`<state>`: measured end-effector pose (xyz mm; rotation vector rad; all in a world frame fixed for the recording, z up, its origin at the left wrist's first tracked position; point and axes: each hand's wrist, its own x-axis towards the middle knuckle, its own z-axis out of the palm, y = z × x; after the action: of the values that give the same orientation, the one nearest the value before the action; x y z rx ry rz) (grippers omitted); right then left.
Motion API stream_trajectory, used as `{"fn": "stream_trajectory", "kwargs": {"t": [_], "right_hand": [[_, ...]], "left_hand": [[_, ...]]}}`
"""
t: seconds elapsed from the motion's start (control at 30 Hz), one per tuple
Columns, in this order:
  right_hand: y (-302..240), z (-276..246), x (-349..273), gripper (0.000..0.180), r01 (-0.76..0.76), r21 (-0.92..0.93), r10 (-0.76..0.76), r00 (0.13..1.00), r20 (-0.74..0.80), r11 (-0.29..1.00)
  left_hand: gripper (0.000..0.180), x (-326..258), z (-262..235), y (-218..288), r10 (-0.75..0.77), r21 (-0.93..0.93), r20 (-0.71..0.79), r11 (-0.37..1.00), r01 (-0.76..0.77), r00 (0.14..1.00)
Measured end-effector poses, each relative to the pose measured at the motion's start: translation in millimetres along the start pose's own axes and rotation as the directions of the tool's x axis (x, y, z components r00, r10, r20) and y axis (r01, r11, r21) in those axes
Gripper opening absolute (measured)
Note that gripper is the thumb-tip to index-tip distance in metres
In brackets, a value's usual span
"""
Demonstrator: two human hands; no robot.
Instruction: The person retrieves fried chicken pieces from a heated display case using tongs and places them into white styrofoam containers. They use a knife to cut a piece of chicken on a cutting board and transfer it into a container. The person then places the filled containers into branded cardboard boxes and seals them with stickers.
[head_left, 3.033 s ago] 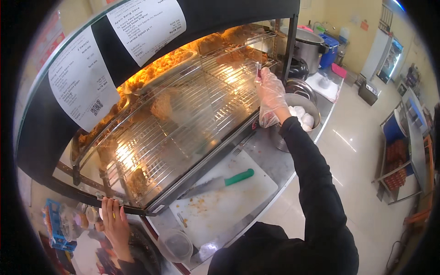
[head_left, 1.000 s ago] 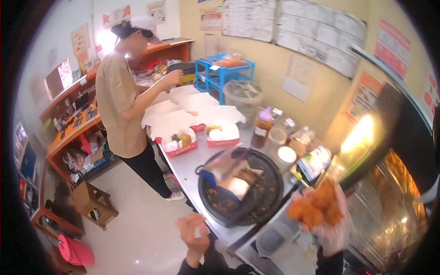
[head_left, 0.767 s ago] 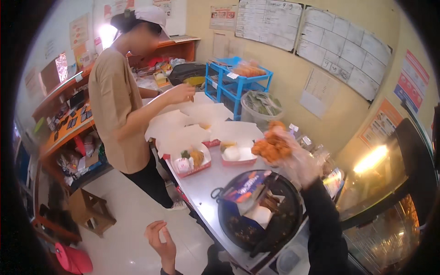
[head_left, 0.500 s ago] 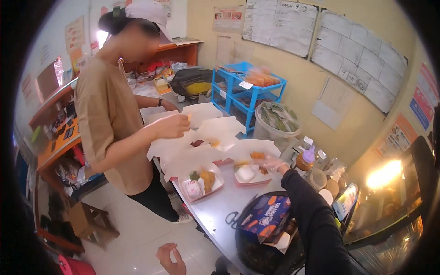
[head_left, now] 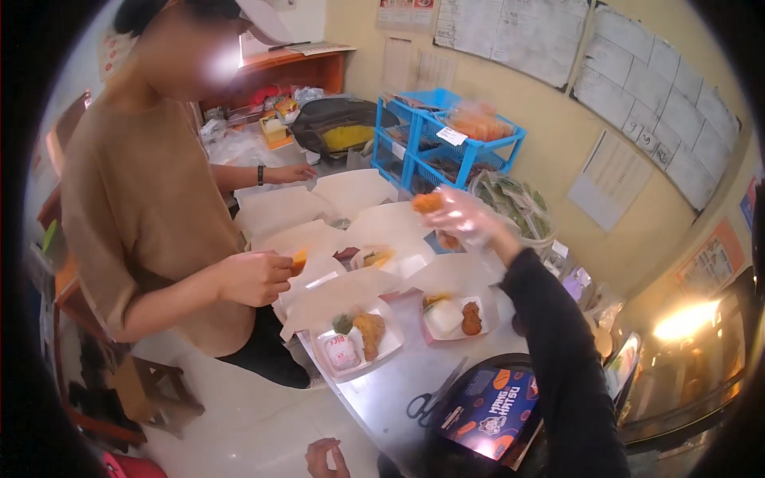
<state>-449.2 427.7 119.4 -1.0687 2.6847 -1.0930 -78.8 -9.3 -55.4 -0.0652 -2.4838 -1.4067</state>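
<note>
My right hand, in a clear plastic glove, grips a piece of fried chicken above the far boxes. A second browned piece shows just under that hand; whether I hold it too is unclear. Below my right forearm, an open food box holds a white mound of rice and a brown drumstick. The box to its left contains fried chicken, a paper-wrapped bundle and something green. Low in view, my left hand is loosely curled, empty, fingers apart.
A co-worker's hand holds a small orange piece over more open boxes. Scissors and a printed blue box lie nearby. Blue rack shelves, a clear tub and a lit glass cabinet line the wall side.
My right hand has lifted out of the right box and moved up and away with the fried chicken. The co-worker's hand has come nearer, lower. My view has shifted closer.
</note>
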Motion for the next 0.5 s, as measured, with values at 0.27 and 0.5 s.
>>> {"fn": "stream_trajectory", "kwargs": {"t": [0.27,0.5], "right_hand": [[45.6,136.6,97.0,0.031,-0.705,-0.529,0.7,0.665,-0.262,0.471],[10.5,125.5,78.9,0.028,-0.635,-0.555,0.586,0.755,-0.295,0.538]], "left_hand": [[0.009,-41.1,-31.4,-16.9,-0.113,0.117,-0.078,0.986,0.121,0.991],[0.01,-60.3,-60.9,-14.8,-0.173,0.183,-0.169,0.962,0.203,0.97]]}}
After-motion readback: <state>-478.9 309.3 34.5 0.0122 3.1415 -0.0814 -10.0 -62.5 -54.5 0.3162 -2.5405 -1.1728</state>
